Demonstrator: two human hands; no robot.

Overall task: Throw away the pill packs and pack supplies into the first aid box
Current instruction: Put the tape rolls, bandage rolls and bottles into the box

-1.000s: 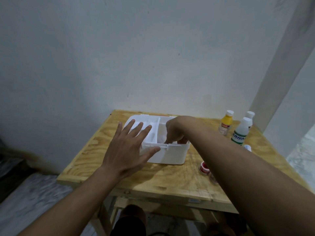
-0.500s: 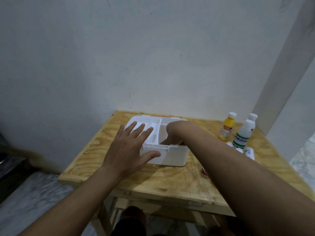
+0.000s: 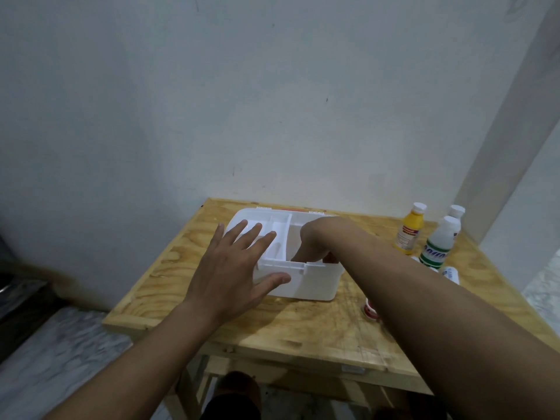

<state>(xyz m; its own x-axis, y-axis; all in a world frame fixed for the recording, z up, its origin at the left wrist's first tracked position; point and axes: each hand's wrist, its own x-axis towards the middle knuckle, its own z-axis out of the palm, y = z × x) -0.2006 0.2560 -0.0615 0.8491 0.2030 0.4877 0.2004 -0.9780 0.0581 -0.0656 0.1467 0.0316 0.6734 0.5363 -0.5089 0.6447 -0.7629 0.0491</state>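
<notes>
A white first aid box [image 3: 315,281] stands open on the wooden table, with a divided tray in its left half. My left hand [image 3: 233,268] lies flat with spread fingers on the box's left front corner, thumb on the front wall. My right hand [image 3: 316,242] reaches down inside the right compartment, fingers curled below the rim; whatever it may hold is hidden. A yellow bottle [image 3: 410,228] and two white bottles [image 3: 439,242] stand at the table's right. A small red-and-white jar [image 3: 370,309] peeks out beside my right forearm.
The wooden table [image 3: 272,322] stands against a white wall. A white tube [image 3: 451,274] lies near the bottles. A white pillar rises at the right. The floor at the left is grey marble pattern. A stool shows under the table.
The view has shifted slightly. My right hand has sunk deeper into the box's right compartment; my left hand stays on the box's left front.
</notes>
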